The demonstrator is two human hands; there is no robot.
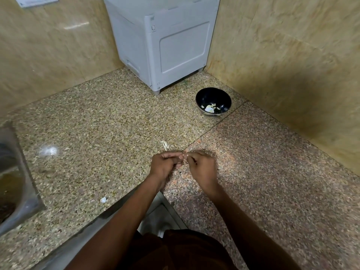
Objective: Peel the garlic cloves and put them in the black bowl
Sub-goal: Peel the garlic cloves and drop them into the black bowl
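My left hand (164, 165) and my right hand (202, 168) meet fingertip to fingertip over the granite counter (97, 123). Between the fingers both hands pinch a small garlic clove (184, 157), mostly hidden. A pale garlic piece (165, 144) lies on the counter just beyond my hands. The black bowl (213, 98) stands further back to the right, near the corner, with a few pale garlic pieces (210, 108) inside it.
A grey appliance (161, 41) fills the back corner between the tiled walls. A steel sink (13, 172) sits at the left edge. A scrap of white peel (103, 199) lies near the counter's front edge, left of my arms.
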